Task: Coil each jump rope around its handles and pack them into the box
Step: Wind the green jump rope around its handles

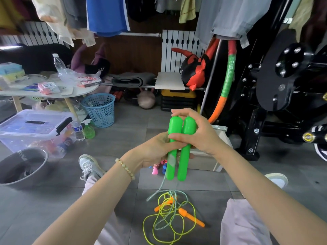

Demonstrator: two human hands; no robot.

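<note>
A grey tiled floor (134,121) ran from the near knees to a far wall hung with clothes. Open floor lay in the middle, hemmed by a black exercise machine (283,76) on the right, a white stool (208,161) just beyond the hands, and a blue perforated plastic basket (100,110) at far left. At the left edge stood a clear plastic storage box (33,128), its lid on and its black latch showing, with a grey metal bowl (21,165) nearer.

Two bright green plastic jump rope handles (175,126) were held upright and side by side at the centre. The left hand (155,149) was wrapped round their middles from the left. The right hand (198,137) gripped them from the right, thumb laid across the front and fingers curled over the rounded tops. A pale grey braided cord (160,187) hung from below the handles to the floor. Its upper end was hidden, so where it joined could not be made out.

On the near floor that cord lay tangled with a yellow-corded jump rope with orange plastic handles (192,218). Pink and blue handles (156,169) lay just beyond the left hand, partly hidden.
</note>
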